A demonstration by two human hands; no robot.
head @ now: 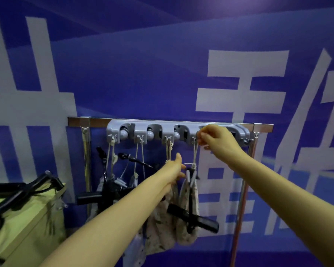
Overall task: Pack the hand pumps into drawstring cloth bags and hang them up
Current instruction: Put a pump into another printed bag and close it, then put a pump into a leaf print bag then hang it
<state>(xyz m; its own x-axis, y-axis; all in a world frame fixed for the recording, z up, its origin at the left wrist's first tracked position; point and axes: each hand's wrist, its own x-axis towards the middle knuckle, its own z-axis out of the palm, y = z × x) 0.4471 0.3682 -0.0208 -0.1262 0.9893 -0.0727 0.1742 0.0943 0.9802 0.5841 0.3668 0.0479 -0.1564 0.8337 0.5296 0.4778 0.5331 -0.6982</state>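
Right hand: I have the right hand (pixel 214 138) raised to the grey hook rack (pixel 162 130), arm stretched out, wrist a little bent, thumb and forefinger pinched on the top of the drawstring (pixel 195 153) right at the fourth hook from the left.
Left hand: The left hand (pixel 176 169) sits lower, thumb pointing up, fingers curled against the neck of the cloth bag (pixel 184 224); I cannot tell whether they actually close on it.
Task item: That bag hangs straight down from the pinched cord, with a black hand pump (pixel 193 216) poking out of it, its cross handle lying across the front of the cloth.
Left edge: A neighbouring bag (pixel 160 218) touches it on the left, and further pumps and bags crowd the first two hooks, so that side is tight.
Right edge: Bare blue banner (pixel 143 74) shows between the bag and the stand's upright post (pixel 243 189); the right forearm crosses in front of that post.
Above: The rack is fixed to a metal rail (pixel 96 122), whose end bracket is just beyond my right knuckles.
Far left: A green box (pixel 27 218) holds more black pumps, well apart from both hands.
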